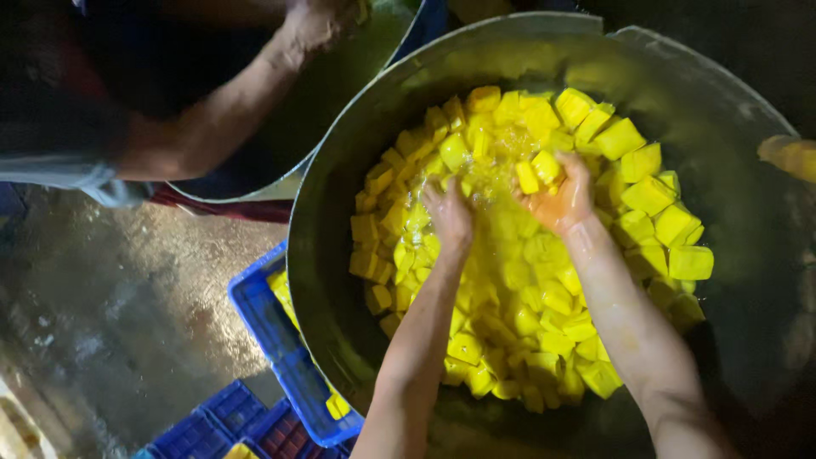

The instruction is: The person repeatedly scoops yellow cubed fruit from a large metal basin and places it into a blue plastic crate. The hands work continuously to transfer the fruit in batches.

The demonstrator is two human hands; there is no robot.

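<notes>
A big grey metal basin [340,153] holds yellow liquid and several floating yellow cubes [650,195]. My left hand [448,214] dips into the liquid near the middle, fingers down among the cubes; what it grips is hidden. My right hand [563,197] is raised just above the surface, wet and stained yellow, with two yellow cubes [537,172] resting on its fingers. Both forearms reach in from the lower edge.
Another person's arm [212,115] leans over a second metal basin [340,76] at the upper left. A blue plastic crate [272,331] with a few yellow cubes sits under the big basin's left rim. More blue crates [212,425] lie below. The floor [102,289] is wet.
</notes>
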